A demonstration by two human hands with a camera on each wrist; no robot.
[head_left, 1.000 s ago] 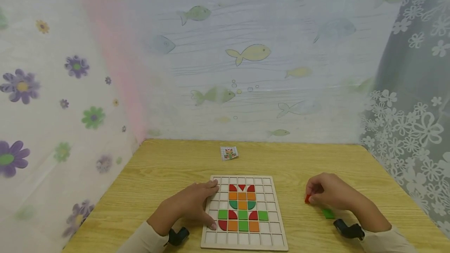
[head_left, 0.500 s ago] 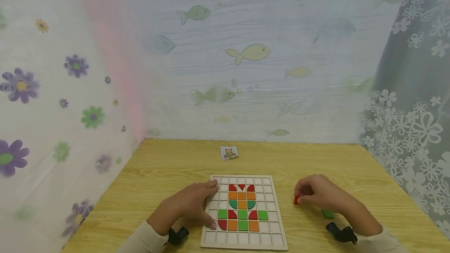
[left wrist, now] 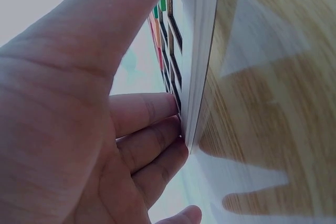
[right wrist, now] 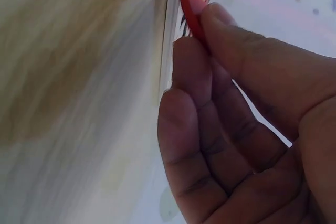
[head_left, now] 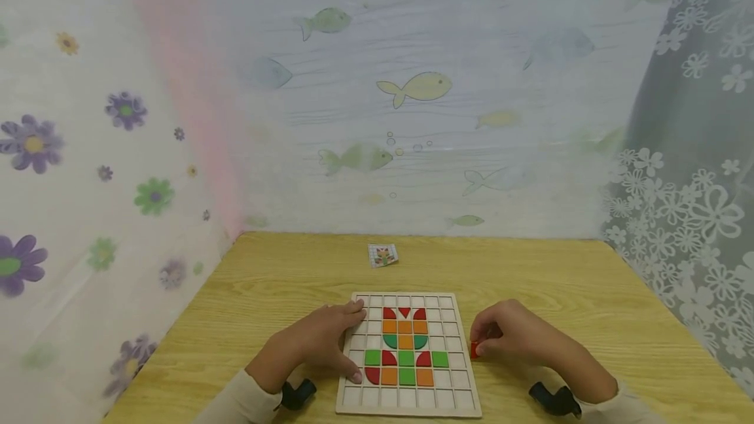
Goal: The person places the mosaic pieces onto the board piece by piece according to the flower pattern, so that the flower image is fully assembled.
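A wooden grid board lies on the table, with red, orange and green tiles forming a flower-like figure in its cells. My left hand rests on the board's left edge, thumb and fingers spread apart; the left wrist view has its fingertips touching the rim. Thumb and fingers of my right hand pinch a small red tile just at the board's right edge. The tile stands tilted in the right wrist view, and its full outline is partly covered by the thumb.
A small printed card with a coloured pattern on a grid lies beyond the board. Patterned curtains hang behind the table and at both sides. Black wrist mounts sit under both wrists.
My right hand has moved left with the red tile, from the open table to the board's right edge. A green tile seen earlier is now hidden behind that hand. The left hand stays put.
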